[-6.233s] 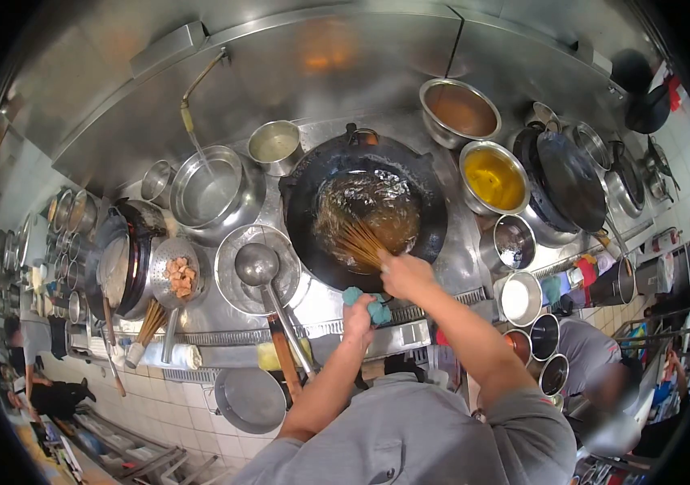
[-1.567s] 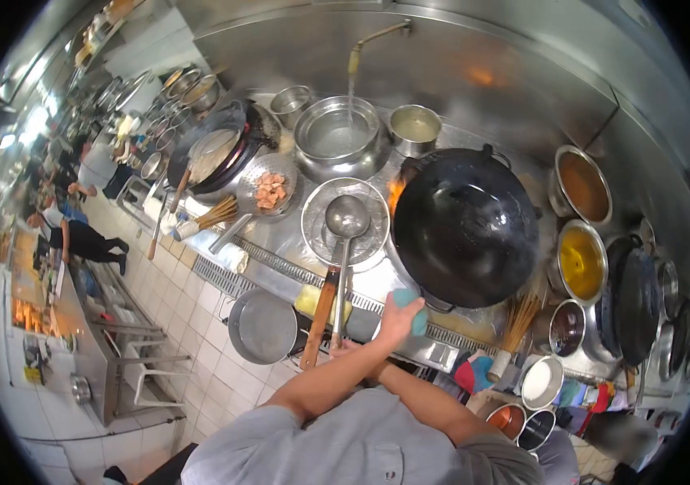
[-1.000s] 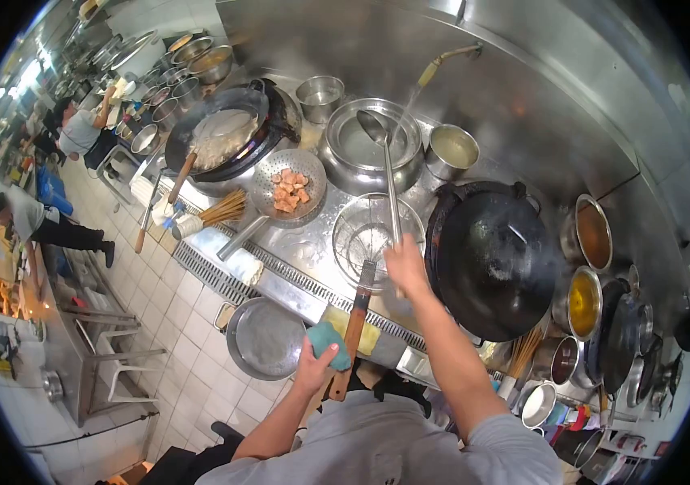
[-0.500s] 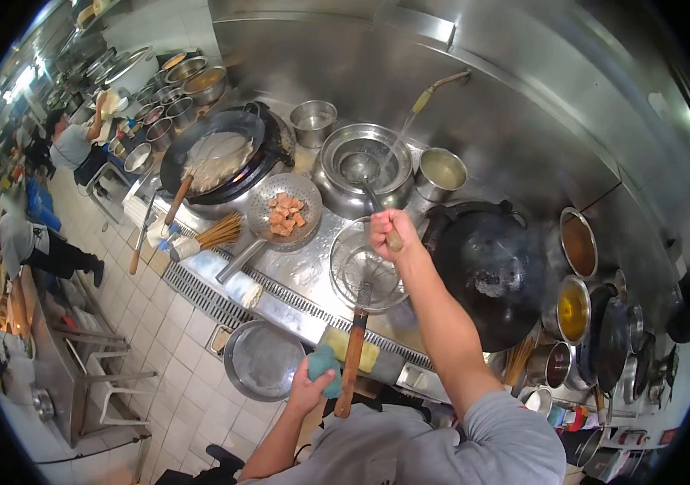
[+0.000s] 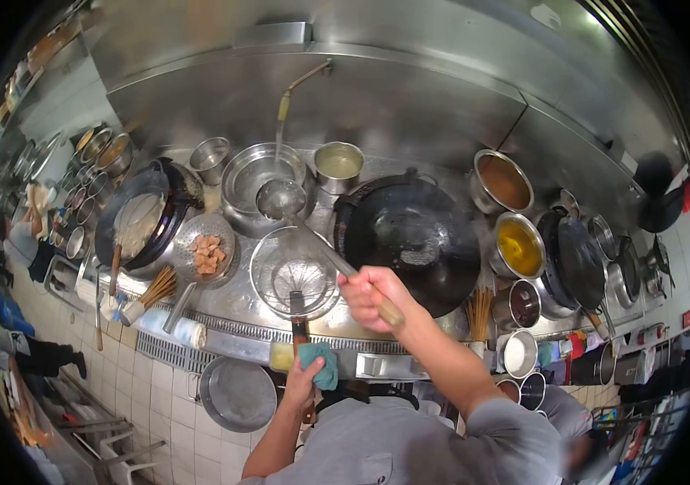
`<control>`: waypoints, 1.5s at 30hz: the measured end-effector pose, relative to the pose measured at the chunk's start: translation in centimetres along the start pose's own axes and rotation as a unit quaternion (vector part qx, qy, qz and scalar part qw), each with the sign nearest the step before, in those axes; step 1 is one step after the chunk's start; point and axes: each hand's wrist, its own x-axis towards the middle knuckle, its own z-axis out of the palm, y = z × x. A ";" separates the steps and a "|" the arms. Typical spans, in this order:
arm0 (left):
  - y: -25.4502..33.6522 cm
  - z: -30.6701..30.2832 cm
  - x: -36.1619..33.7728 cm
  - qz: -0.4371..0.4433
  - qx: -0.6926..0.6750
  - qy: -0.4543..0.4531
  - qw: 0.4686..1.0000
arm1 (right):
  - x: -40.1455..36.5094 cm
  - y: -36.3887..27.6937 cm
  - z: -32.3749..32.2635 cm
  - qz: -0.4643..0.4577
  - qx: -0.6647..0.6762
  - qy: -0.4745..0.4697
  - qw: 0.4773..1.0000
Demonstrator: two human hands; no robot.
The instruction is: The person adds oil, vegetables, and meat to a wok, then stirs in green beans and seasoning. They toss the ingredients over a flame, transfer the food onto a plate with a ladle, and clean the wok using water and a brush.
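My right hand (image 5: pixel 373 297) is closed round the wooden-ended handle of a metal ladle (image 5: pixel 282 199). The ladle's bowl is over the edge of a steel basin (image 5: pixel 240 182), where water runs from a tap. My left hand (image 5: pixel 304 378) holds a green cloth (image 5: pixel 324 365) against the wooden handle of a round wire strainer (image 5: pixel 295 271). Whether its fingers also wrap the handle is hard to see. To the right of the strainer is a large black wok (image 5: pixel 417 242), its inside dark with a wet patch.
A perforated ladle (image 5: pixel 209 252) with meat pieces and a wok (image 5: pixel 141 222) with a strainer lie left. Pots of yellow liquid (image 5: pixel 518 247) and brown liquid (image 5: pixel 504 184) stand right. A grey pan (image 5: pixel 240 394) sits below the counter edge. Other people are at far left and lower right.
The view has turned right. My right hand has moved the ladle out of the basin's middle toward its near edge. My left hand still has the cloth, now higher on the strainer's handle.
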 end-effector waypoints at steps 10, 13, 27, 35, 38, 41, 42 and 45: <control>-6.0 13.4 9.0 -0.184 0.080 -0.030 0.979 | -20.8 2.8 -4.7 -0.055 -0.030 0.110 0.992; -7.6 15.2 10.5 -0.231 0.140 0.003 0.963 | -24.8 2.9 -8.1 -0.067 -0.018 0.163 0.984; -12.8 16.6 13.3 -0.143 0.065 0.036 0.987 | -27.5 -0.2 -10.0 -0.216 -0.684 0.532 0.450; -10.2 14.9 10.2 -0.154 0.061 0.012 0.986 | -11.9 -3.2 -4.4 -0.292 -0.591 0.380 0.649; -8.9 10.1 8.1 -0.058 0.145 -0.047 0.987 | -1.7 -6.2 -3.5 -0.274 -0.626 0.338 0.648; -5.2 6.8 3.5 -0.022 0.128 -0.026 0.991 | 9.3 -7.5 -2.5 -0.259 -0.644 0.354 0.627; -4.3 5.7 2.3 -0.012 0.111 -0.009 0.994 | 13.1 -8.3 -3.8 -0.261 -0.660 0.337 0.619; -1.6 2.3 -1.5 -0.003 0.055 0.029 0.998 | 21.6 -7.7 -4.6 -0.258 -0.673 0.354 0.596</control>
